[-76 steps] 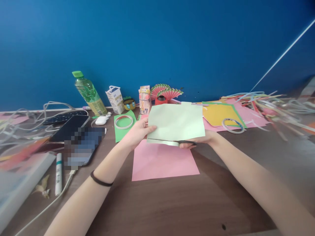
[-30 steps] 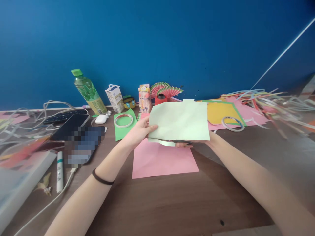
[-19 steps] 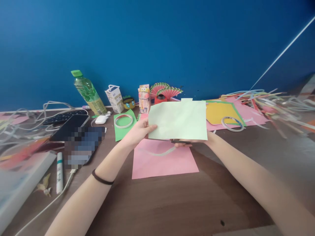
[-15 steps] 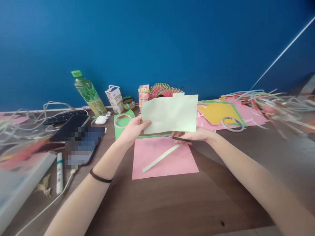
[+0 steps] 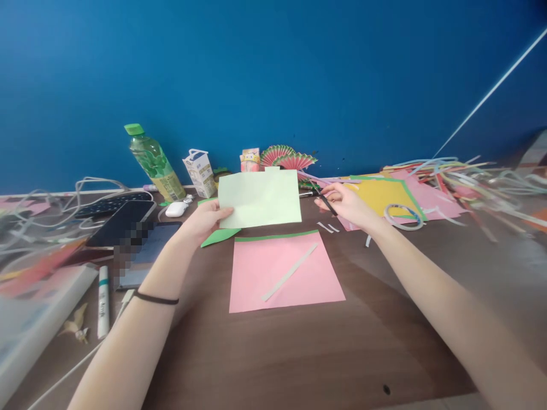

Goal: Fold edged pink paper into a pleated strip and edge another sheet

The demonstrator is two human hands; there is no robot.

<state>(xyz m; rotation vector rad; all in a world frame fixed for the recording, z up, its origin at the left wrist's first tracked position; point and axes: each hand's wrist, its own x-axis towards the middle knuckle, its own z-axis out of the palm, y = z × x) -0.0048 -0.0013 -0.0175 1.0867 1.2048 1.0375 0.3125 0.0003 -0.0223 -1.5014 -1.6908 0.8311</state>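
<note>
My left hand pinches the lower left corner of a pale green sheet of paper, held up over the table with a small tab at its top edge. To the right of the sheet, apart from it, my right hand is closed on scissors with a black handle; their thin blades point up and to the left. Below both hands a pink sheet with a green band along its far edge lies flat. A pale green paper strip rests slantwise on it.
Along the blue wall stand a green-capped bottle, a small carton and folded paper fans. Phones, cables and a marker lie left. Yellow paper, a coil and loose strips lie right.
The pale green sheet has moved left with my left hand. My right hand has risen away from it with the scissors. The strip now lies wholly on the pink sheet.
</note>
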